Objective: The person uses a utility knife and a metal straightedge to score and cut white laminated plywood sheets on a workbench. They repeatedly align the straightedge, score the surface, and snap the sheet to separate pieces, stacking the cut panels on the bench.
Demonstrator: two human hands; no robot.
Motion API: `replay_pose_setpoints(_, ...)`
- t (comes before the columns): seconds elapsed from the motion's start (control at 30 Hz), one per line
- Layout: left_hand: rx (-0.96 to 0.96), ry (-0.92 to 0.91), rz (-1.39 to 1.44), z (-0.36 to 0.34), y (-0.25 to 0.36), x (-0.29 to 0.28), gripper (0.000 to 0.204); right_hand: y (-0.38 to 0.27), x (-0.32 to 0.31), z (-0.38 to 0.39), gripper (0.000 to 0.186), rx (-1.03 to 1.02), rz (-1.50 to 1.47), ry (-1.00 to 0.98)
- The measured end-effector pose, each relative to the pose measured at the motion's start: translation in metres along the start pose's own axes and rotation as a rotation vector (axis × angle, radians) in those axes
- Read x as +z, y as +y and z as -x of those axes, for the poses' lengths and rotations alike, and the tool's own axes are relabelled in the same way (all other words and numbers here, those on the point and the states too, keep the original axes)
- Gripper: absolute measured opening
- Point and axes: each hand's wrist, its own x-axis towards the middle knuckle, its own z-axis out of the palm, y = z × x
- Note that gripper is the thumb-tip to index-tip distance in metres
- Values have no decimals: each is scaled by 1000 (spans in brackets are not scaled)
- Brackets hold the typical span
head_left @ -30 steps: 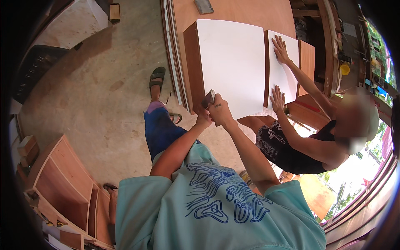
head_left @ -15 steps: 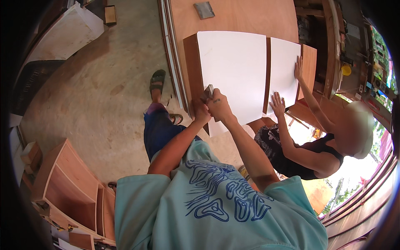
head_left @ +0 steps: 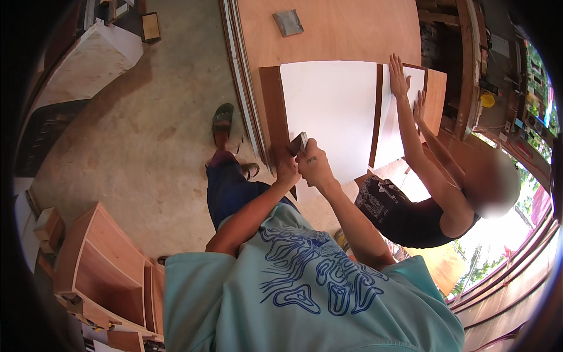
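My right hand is closed round a small block with a dark brown face and a pale edge. It is held at the near left corner of a white panel, which lies on a wooden cabinet with a brown side. Pressed up beside it, my left hand is closed next to the brown side and the block. Its fingertips are hidden, so what it grips cannot be made out. A narrow white strip hangs past the near edge, below my hands.
A co-worker at the right lays one hand and the other hand on the panel's right section. The cabinet lies on a wooden tabletop with a grey square piece. An open wooden cabinet stands lower left.
The white panel sits lower in view and looks tilted differently. My hands and the block have shifted slightly down with it. The co-worker's hands have moved further up across the panel.
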Motion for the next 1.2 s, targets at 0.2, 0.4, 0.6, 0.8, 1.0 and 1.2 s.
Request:
replay_pose_setpoints(0.2, -112, -305, 686, -41, -51, -15, 39, -31, -11, -25, 20, 109, -78, -88)
replay_pose_setpoints(0.4, -256, -163, 941, -31, 1, -7, 17, -23, -7, -50, 27, 111, -55, -162)
replay_pose_setpoints(0.6, 285, 59, -185, -55, -44, -4, 36, -24, -8, -50, 24, 57, 10, -36)
replay_pose_setpoints(0.8, -131, -221, 321, -70, -24, -18, 42, -40, -20, -72, 20, 64, -104, -127)
replay_pose_setpoints(1.0, -382, -104, 1154, -77, -15, -10, 47, -28, -10, -75, 20, 7, 13, -85)
replay_pose_setpoints(1.2, 247, 169, -507, -57, 27, -10, 30, -51, -30, -73, 17, 1, -12, -37)
